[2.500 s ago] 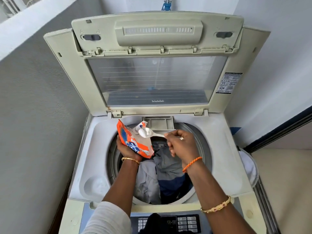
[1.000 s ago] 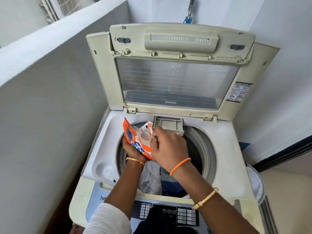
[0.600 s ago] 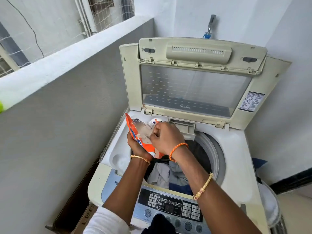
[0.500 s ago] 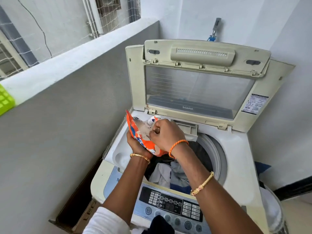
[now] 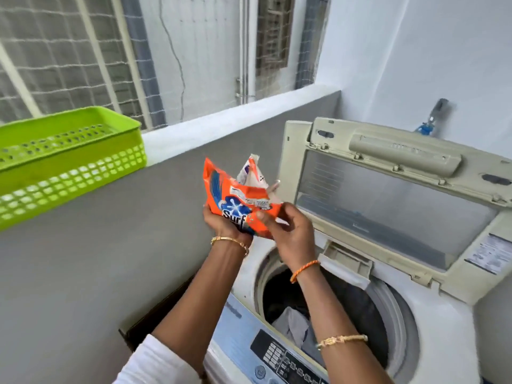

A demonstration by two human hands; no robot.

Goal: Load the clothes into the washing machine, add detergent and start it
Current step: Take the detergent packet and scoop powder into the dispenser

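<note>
An orange detergent packet [image 5: 232,192] with its top open is up in the air, left of the washing machine's raised lid [image 5: 393,200]. My left hand [image 5: 224,223] holds the packet from below. My right hand [image 5: 288,231] pinches its right lower edge. A white scoop handle [image 5: 274,185] sticks out of the packet's mouth. The top-loading washing machine [image 5: 432,314] stands open, with grey and white clothes [image 5: 293,325] lying in the drum. Its control panel [image 5: 279,356] runs along the near edge.
A green plastic basket [image 5: 69,159] sits on the white ledge [image 5: 221,123] of the grey wall at left. Netted windows are behind it. A tap [image 5: 432,117] is on the wall behind the lid. A small tray [image 5: 346,266] juts out at the drum's back rim.
Both hands have lifted the packet up and left, away from the drum toward the wall. The scoop went inside the packet. My view has swung left, bringing the green basket in.
</note>
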